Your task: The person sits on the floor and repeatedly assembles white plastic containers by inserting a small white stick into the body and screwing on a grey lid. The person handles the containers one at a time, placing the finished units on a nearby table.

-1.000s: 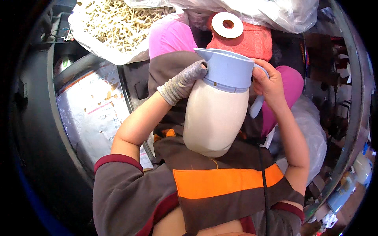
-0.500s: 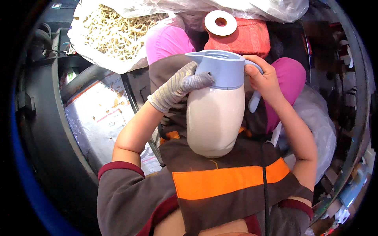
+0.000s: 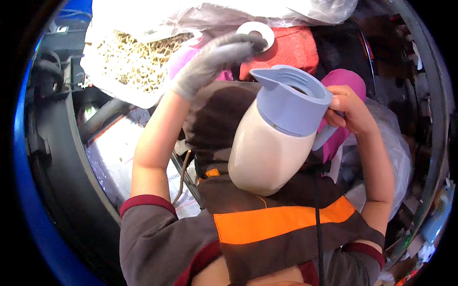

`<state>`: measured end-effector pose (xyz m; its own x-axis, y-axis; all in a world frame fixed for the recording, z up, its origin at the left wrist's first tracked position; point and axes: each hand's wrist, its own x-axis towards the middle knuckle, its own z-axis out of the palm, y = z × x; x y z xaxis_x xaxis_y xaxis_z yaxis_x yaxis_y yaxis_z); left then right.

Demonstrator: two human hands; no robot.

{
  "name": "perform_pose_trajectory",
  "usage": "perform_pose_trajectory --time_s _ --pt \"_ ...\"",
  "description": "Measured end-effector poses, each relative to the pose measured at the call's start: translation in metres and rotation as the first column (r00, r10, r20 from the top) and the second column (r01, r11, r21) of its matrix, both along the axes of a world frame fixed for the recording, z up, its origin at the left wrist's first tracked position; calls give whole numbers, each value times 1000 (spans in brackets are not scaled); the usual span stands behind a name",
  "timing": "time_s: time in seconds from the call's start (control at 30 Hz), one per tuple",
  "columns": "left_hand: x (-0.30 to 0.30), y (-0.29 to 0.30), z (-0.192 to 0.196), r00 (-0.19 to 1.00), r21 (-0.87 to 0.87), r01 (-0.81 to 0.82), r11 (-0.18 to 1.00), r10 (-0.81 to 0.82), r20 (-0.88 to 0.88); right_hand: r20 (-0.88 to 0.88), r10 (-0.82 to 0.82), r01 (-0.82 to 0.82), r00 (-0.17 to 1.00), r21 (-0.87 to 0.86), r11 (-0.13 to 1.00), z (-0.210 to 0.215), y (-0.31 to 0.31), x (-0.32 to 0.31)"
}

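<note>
My right hand (image 3: 350, 107) is closed round the blue handle of a cream vacuum jug (image 3: 269, 152) with a light blue top. The jug tilts, its spout to the left and its base over my brown-and-orange apron. My left hand (image 3: 214, 62), in a grey knitted glove, is off the jug and blurred by motion. Its fingers stretch toward a white ring-shaped roll (image 3: 268, 34), and the dark fingertips overlap the roll's hole. Whether they touch it I cannot tell. Under the roll is a red cloth-like bundle (image 3: 291, 50).
A white sack (image 3: 143, 97) of shredded beige packing strips stands at the far left. Clear plastic sheeting (image 3: 305, 12) lies at the back, and a clear plastic bag (image 3: 391, 143) sits to my right. A black frame (image 3: 62, 157) runs along my left.
My left hand has let go of the jug's top and moved up and away toward the white roll. In my right hand the jug has shifted right and tilted, its opening turned more into view.
</note>
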<state>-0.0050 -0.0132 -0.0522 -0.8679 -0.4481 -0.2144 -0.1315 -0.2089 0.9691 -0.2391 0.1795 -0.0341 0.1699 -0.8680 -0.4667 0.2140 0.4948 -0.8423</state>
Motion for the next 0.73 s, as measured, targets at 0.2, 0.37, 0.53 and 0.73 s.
perform_pose_trajectory --time_s 0.2,0.37,0.53,0.73 --pt "-78 -38 -88 833 -934 283 219 425 353 -35 -329 324 944 -112 940 32 31 -31" --pt "-61 -58 -48 886 -669 -59 741 347 306 -240 -519 401 820 -405 822 49 15 -54" --pt "-26 -78 56 881 -605 -460 650 419 -219 -429 -501 268 752 -496 826 32 -51 -33" --pt "-66 -44 121 989 -982 -141 124 63 -134 -574 -480 -24 663 -658 753 -5 -93 -22"
